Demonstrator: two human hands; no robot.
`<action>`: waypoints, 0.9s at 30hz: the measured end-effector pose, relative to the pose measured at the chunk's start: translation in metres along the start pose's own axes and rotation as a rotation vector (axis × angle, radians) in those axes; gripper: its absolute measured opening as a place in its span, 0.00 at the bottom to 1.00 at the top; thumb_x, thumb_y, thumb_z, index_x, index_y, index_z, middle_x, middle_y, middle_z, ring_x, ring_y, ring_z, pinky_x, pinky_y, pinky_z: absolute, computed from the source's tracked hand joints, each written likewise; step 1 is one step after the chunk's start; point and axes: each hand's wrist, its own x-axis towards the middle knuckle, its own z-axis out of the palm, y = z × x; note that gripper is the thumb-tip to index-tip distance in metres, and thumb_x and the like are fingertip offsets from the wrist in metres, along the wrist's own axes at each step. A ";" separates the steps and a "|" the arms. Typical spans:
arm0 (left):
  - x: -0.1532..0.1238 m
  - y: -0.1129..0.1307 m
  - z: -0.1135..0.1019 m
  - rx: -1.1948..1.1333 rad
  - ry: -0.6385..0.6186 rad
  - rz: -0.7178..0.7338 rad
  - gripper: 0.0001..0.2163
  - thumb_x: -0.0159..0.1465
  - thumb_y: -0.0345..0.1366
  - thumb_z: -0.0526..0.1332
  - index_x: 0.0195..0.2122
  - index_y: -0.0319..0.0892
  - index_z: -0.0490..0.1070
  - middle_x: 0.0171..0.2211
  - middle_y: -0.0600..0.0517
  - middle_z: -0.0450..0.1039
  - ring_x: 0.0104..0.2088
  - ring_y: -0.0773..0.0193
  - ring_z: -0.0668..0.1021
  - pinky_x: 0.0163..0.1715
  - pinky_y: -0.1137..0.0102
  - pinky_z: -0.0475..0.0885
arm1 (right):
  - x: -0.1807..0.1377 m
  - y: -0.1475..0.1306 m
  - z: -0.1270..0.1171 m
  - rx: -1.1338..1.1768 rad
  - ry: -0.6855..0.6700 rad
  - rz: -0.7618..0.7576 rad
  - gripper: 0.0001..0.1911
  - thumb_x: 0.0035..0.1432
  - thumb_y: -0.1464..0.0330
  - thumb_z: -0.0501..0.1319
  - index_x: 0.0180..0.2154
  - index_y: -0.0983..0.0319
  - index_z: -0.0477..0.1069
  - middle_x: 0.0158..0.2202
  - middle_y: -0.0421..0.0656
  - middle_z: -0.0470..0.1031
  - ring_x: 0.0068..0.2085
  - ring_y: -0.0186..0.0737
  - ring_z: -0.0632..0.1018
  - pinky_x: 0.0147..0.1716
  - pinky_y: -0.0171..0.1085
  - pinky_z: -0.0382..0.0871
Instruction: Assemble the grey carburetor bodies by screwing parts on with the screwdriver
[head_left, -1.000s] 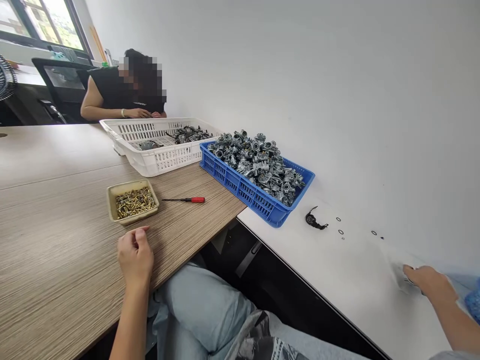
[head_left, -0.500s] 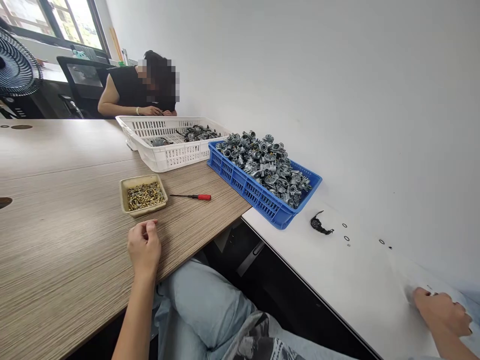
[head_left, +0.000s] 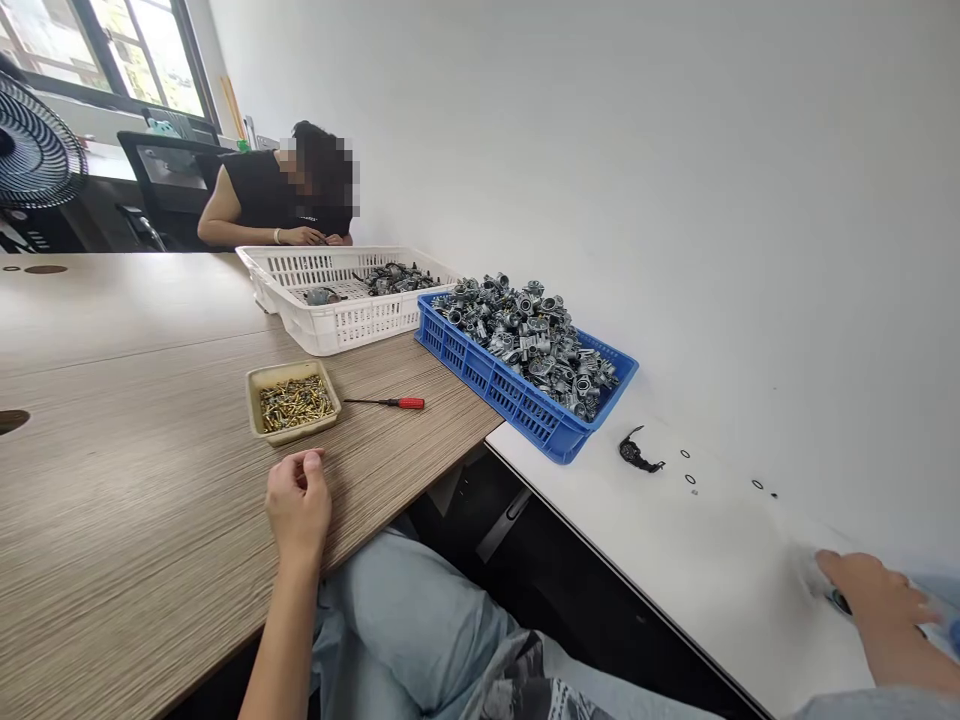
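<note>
Right hand (head_left: 870,592) has shifted slightly toward eleven o'clock over the white table (head_left: 712,570) since the earlier frame. A dark thing (head_left: 839,602) shows under its fingers, but blur hides whether it is grasped; I cannot tell. The nearest ring (head_left: 757,484) lies at ten o'clock from that hand. Left hand (head_left: 300,500) rests loosely curled on the desk (head_left: 135,500), its palm hidden, nothing seen in it. Nearer to this hand are the tray (head_left: 304,431) of screws (head_left: 298,403), just beyond at twelve, and the screwdriver (head_left: 386,403) between one and two, long axis nine-to-three, handle at three.
</note>
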 end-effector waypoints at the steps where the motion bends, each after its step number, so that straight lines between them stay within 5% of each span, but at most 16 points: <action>1: 0.000 0.001 0.000 0.002 -0.004 -0.005 0.18 0.73 0.48 0.52 0.44 0.43 0.78 0.41 0.47 0.76 0.43 0.52 0.76 0.48 0.59 0.71 | 0.003 -0.015 0.001 0.001 0.059 0.115 0.32 0.23 0.46 0.63 0.38 0.33 0.84 0.55 0.92 0.64 0.64 0.98 0.66 0.37 0.80 0.38; 4: 0.001 0.001 0.000 0.012 -0.010 -0.014 0.18 0.73 0.48 0.52 0.44 0.44 0.78 0.40 0.47 0.76 0.43 0.52 0.76 0.47 0.58 0.71 | 0.021 -0.068 0.008 0.021 0.073 0.159 0.35 0.30 0.43 0.61 0.44 0.40 0.85 0.58 0.88 0.66 0.68 0.94 0.65 0.40 0.82 0.45; 7: 0.001 0.000 0.000 0.011 -0.003 -0.021 0.17 0.72 0.49 0.53 0.43 0.44 0.78 0.40 0.47 0.77 0.42 0.51 0.76 0.46 0.58 0.71 | 0.042 -0.133 0.019 0.027 0.054 0.098 0.31 0.50 0.44 0.59 0.48 0.52 0.83 0.58 0.82 0.72 0.67 0.87 0.70 0.45 0.80 0.58; 9: 0.001 -0.001 0.000 0.009 0.000 -0.020 0.17 0.72 0.49 0.53 0.44 0.45 0.78 0.39 0.47 0.77 0.41 0.51 0.76 0.46 0.58 0.71 | 0.051 -0.183 0.027 0.023 0.031 0.042 0.26 0.63 0.48 0.60 0.51 0.59 0.81 0.58 0.74 0.75 0.65 0.76 0.74 0.54 0.73 0.67; 11: 0.001 -0.002 0.000 0.014 0.001 -0.016 0.17 0.72 0.49 0.53 0.44 0.45 0.78 0.39 0.47 0.77 0.41 0.51 0.76 0.46 0.58 0.71 | 0.054 -0.235 0.036 0.030 0.002 -0.016 0.22 0.72 0.51 0.63 0.56 0.59 0.78 0.60 0.55 0.77 0.61 0.55 0.77 0.63 0.59 0.70; 14: 0.001 -0.004 0.000 0.020 0.003 -0.018 0.17 0.73 0.49 0.53 0.43 0.45 0.78 0.39 0.47 0.77 0.40 0.52 0.77 0.45 0.59 0.71 | 0.047 -0.315 0.050 0.095 -0.001 -0.151 0.20 0.73 0.54 0.64 0.55 0.62 0.77 0.56 0.50 0.78 0.56 0.49 0.79 0.59 0.54 0.74; 17: 0.001 -0.006 -0.001 0.022 -0.007 -0.020 0.18 0.73 0.49 0.53 0.44 0.45 0.78 0.40 0.47 0.78 0.41 0.52 0.77 0.45 0.59 0.70 | 0.030 -0.388 0.063 0.199 -0.001 -0.312 0.18 0.76 0.57 0.58 0.51 0.64 0.78 0.53 0.58 0.79 0.54 0.54 0.79 0.55 0.51 0.73; 20: 0.001 -0.007 -0.002 0.025 -0.021 -0.034 0.18 0.73 0.49 0.53 0.45 0.44 0.79 0.40 0.48 0.78 0.40 0.52 0.77 0.45 0.59 0.70 | 0.009 -0.447 0.079 0.262 -0.069 -0.439 0.18 0.77 0.55 0.58 0.52 0.61 0.77 0.53 0.52 0.80 0.52 0.49 0.79 0.55 0.49 0.75; 27: 0.000 -0.002 -0.003 -0.013 -0.025 -0.072 0.18 0.72 0.49 0.54 0.46 0.44 0.78 0.42 0.47 0.81 0.41 0.52 0.79 0.47 0.58 0.72 | -0.026 -0.508 0.115 0.261 -0.287 -0.527 0.20 0.74 0.57 0.66 0.60 0.60 0.75 0.60 0.49 0.77 0.55 0.47 0.81 0.55 0.51 0.80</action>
